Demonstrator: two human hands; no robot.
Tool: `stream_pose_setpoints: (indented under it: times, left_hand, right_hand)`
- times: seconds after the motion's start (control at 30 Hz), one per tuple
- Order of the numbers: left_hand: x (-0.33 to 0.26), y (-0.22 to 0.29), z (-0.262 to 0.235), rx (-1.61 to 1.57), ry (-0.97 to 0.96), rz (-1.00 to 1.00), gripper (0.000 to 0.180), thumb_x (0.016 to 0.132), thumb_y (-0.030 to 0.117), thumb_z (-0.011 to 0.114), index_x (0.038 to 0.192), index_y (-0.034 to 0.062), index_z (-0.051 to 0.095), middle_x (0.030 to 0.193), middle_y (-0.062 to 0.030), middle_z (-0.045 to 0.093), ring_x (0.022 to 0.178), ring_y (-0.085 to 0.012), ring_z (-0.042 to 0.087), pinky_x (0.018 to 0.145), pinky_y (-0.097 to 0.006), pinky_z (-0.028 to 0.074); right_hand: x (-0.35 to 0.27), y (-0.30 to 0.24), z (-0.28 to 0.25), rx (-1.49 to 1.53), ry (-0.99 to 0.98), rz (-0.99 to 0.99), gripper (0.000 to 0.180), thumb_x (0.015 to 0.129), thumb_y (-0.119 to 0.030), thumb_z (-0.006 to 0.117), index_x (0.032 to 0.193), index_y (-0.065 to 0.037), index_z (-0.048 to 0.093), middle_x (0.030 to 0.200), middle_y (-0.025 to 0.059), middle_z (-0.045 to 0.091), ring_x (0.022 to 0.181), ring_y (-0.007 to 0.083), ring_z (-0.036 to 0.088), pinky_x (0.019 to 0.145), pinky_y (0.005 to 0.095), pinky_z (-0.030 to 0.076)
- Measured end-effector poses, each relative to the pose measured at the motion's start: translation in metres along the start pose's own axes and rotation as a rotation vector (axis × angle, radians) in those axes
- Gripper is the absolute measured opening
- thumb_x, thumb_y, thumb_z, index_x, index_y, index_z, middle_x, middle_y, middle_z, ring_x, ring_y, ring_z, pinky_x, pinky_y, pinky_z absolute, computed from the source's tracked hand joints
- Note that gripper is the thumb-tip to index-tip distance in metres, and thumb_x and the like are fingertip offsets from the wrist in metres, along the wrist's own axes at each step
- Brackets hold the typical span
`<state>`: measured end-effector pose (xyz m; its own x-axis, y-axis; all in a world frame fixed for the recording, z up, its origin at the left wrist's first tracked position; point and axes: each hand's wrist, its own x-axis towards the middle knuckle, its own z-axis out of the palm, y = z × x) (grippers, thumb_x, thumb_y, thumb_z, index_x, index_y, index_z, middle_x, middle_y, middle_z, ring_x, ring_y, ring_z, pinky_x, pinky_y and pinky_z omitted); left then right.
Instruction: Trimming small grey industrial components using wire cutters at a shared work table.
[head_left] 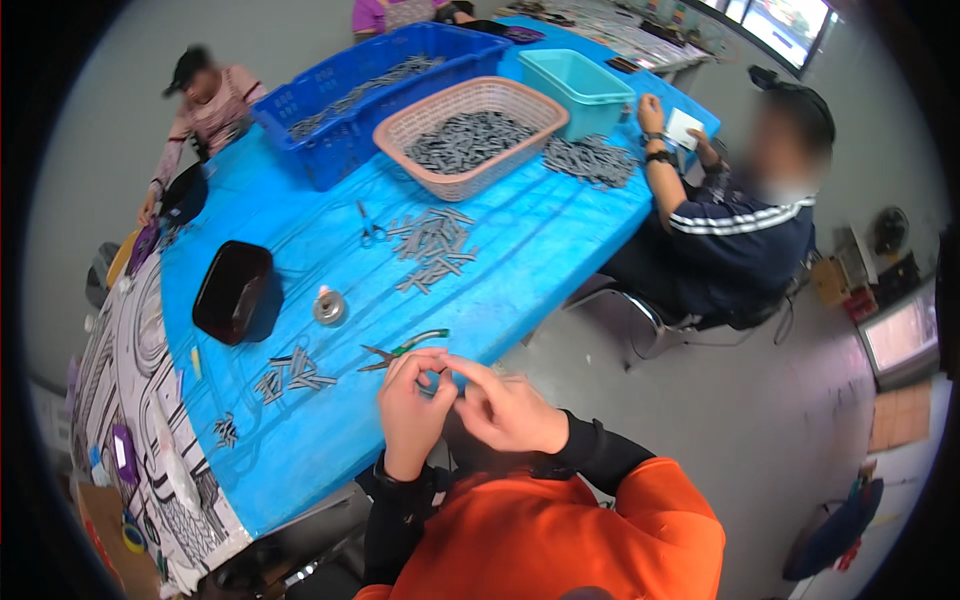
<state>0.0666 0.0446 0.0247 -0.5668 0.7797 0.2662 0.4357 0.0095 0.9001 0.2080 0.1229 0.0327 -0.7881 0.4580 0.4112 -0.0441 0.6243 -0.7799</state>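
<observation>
My left hand and my right hand meet just off the table's front edge. Both have thumb and forefinger pinched together, fingertips touching. Whatever lies between them is too small and hidden to name. Right beyond my fingers, green-handled snips rest on the blue-covered table. To the left of the snips is a small pile of grey strips, and further left a little heap of short dark pieces. A larger pile of grey strips lies farther back, near small scissors.
A round tin and a black bin stand left. Behind are a pink basket of grey pieces, a blue crate, a teal tub and a loose heap. A seated co-worker is at right; others sit across.
</observation>
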Motion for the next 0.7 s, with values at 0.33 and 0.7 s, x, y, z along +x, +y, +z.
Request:
stream_pose_setpoints:
  times: [0.33,0.7]
  left_hand:
    - [0.011,-0.009,0.065,-0.475,-0.372,-0.257,0.007,0.082,-0.004,0.063,0.084,0.0011,0.059,0.095,-0.0048,0.065,0.068,-0.0011,0.046,0.061,-0.017,0.039]
    - [-0.029,-0.026,-0.027,-0.325,-0.118,-0.295,0.006,0.08,-0.005,0.064,0.083,0.0004,0.062,0.07,0.0054,0.055,0.057,0.0015,0.039,0.05,-0.016,0.029]
  right_hand:
    - [-0.024,0.048,-0.022,-0.497,0.282,0.042,0.042,0.079,-0.005,0.059,0.12,-0.005,0.05,0.074,0.0127,0.062,0.064,0.032,0.061,0.055,0.0401,0.048]
    - [-0.001,0.04,0.033,0.579,-0.045,0.313,0.017,0.086,-0.011,0.068,0.1,-0.002,0.067,0.081,-0.0018,0.063,0.071,0.0023,0.05,0.064,0.0197,0.043]
